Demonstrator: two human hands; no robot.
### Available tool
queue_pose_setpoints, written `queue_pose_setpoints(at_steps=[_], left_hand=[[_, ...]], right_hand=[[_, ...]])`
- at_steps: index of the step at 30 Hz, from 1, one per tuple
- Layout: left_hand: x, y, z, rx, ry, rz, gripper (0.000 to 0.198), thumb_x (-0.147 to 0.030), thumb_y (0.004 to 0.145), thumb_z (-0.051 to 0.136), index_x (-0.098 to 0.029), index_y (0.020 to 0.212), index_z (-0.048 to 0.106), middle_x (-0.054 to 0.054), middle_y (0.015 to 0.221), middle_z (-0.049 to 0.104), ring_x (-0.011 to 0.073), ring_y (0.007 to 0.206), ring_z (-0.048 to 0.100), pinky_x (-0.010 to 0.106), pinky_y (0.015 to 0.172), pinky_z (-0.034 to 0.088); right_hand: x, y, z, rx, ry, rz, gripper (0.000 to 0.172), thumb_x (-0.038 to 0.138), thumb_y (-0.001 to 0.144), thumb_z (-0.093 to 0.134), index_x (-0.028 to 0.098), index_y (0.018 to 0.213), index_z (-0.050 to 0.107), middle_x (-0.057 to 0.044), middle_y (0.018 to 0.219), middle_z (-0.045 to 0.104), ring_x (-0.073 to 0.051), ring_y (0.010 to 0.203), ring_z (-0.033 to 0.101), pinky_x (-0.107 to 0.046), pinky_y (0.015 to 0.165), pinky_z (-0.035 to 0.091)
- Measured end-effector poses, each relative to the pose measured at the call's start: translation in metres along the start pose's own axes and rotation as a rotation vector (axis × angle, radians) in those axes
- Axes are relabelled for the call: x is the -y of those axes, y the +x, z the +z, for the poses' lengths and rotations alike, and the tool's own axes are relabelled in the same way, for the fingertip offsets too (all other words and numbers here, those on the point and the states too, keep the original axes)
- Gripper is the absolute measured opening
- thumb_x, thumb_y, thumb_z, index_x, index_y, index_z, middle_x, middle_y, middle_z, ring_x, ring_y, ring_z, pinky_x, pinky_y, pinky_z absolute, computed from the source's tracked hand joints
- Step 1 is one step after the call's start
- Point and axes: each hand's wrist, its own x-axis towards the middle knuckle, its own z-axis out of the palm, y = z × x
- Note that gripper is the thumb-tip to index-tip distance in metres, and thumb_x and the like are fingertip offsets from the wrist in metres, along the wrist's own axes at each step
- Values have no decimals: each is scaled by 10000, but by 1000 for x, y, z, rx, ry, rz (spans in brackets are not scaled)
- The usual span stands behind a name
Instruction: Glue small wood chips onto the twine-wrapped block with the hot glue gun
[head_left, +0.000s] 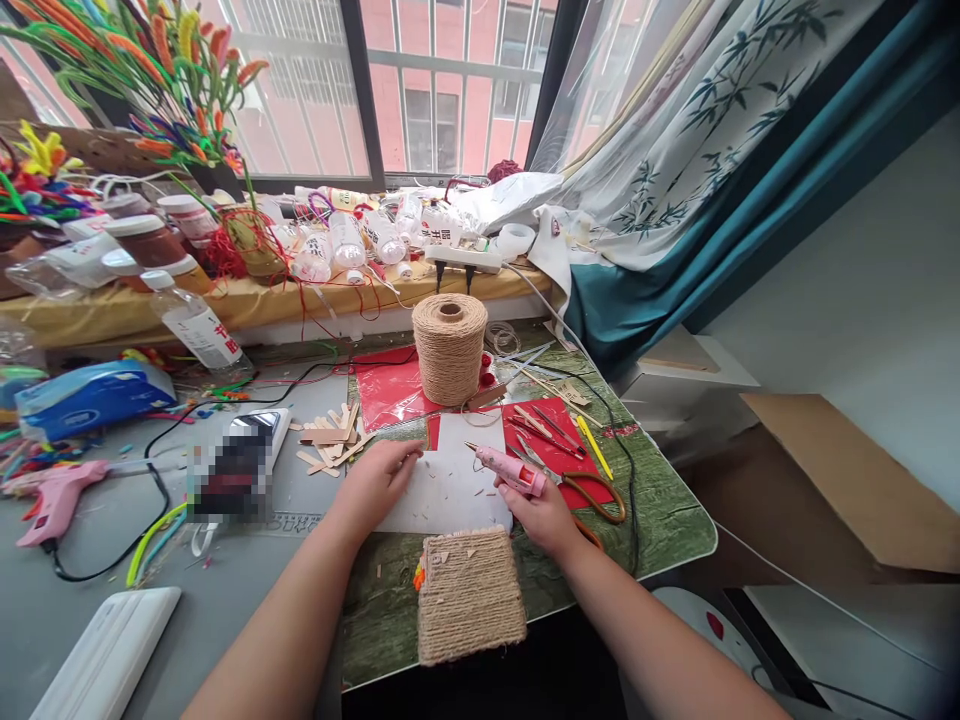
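Note:
My right hand (pixel 546 516) grips a small pink glue gun (pixel 508 471), its nozzle pointing left over a white sheet (pixel 450 487). My left hand (pixel 381 476) rests on the left edge of that sheet, fingers curled and pinched together; what they hold, if anything, is too small to see. Just in front of my hands lies a flat piece wrapped in jute twine (pixel 469 596) with small wood bits on top. A large spool of jute twine (pixel 449 348) stands upright behind the sheet on red paper (pixel 390 390).
Orange-handled scissors (pixel 592 492), a yellow pen (pixel 594 447) and sticks lie right of the sheet. Wooden stick pieces (pixel 330 436) and a phone (pixel 240 465) lie left, with a bigger pink glue gun (pixel 56 498), a tissue pack (pixel 90 397) and bottles (pixel 196 325). The table edge drops off at right.

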Motion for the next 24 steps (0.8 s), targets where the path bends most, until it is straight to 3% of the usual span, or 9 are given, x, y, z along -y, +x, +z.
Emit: queue_pose_setpoints(at_steps=[6,13,17,20,24], left_hand=[[-4,-1,-9,-105,-190,-199,291,-427,1005,539,-265,974,779,37,1011,795,234,924,706,346,846,525],[-5,0,-6,-220,-529,-366,273,-475,850,769,-231,964,807,81,1014,816,253,949,731,367,879,551],[-4,1,-2,-263,-639,-355,305,-497,868,751,-204,955,757,89,981,798,220,871,703,335,810,535],[-2,1,-1,-323,-630,-325,312,-511,925,677,-203,963,716,49,841,746,182,761,640,298,731,497],[-2,0,-1,-381,-666,-278,300,-492,983,599,-208,916,669,23,780,685,158,730,596,279,707,469]], right_hand=[[-1,-2,0,-51,-20,44,296,355,891,693,172,1116,750,-75,927,763,-223,808,683,-349,758,562],[-1,-1,1,-59,-17,43,300,373,860,716,193,1097,755,-94,987,771,-250,889,701,-368,802,574],[-3,0,1,-52,-14,44,333,380,867,719,217,1155,753,-104,1072,780,-282,1009,708,-400,874,579],[-4,0,1,-55,-4,44,347,381,871,719,222,1179,745,-101,1106,778,-276,1022,711,-402,901,574],[-6,-1,0,-65,-38,46,242,368,863,725,215,1049,753,-87,957,771,-256,893,700,-376,808,577]])
